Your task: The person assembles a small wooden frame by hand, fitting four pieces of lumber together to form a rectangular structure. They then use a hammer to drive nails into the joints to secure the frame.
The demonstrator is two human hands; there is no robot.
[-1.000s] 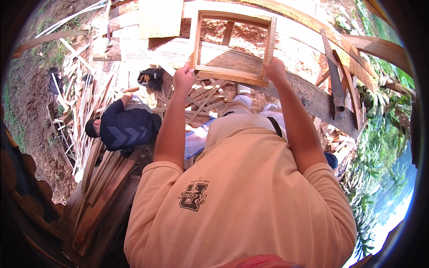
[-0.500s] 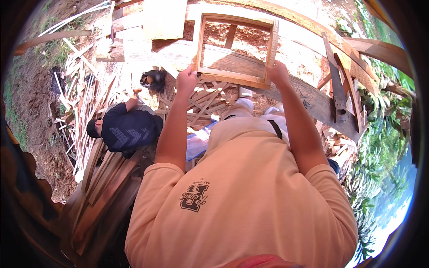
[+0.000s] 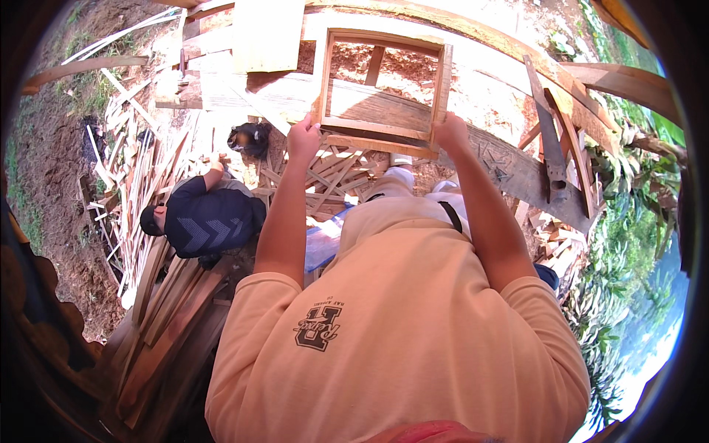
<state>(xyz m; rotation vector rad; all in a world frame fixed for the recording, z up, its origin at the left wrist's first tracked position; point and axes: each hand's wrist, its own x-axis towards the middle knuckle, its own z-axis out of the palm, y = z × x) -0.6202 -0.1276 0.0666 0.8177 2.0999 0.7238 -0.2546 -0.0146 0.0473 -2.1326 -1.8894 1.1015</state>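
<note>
With both arms stretched forward I hold a rectangular wooden frame (image 3: 443, 85) by its near corners, over the bench plank. My left hand (image 3: 303, 139) grips the left corner, thumb on the wood. Fingers of my right hand (image 3: 451, 136) are closed round the right corner. Through the frame's opening, planks and sunlit ground show. A wooden bar (image 3: 380, 146) runs along the near side, with a dark gap between it and the rail above; whether it is joined to the frame I cannot tell.
A long dark handsaw-like tool (image 3: 546, 125) lies across the weathered plank (image 3: 509, 166) on the right. Small dark metal pieces (image 3: 496, 160) lie nearby. A pale board (image 3: 266, 37) sits far left. Another person (image 3: 210, 214) crouches at left among scattered wood strips (image 3: 136, 199).
The frame has shifted slightly left and tilted, and a dark gap now shows along its near side. Both hands have moved slightly down with it.
</note>
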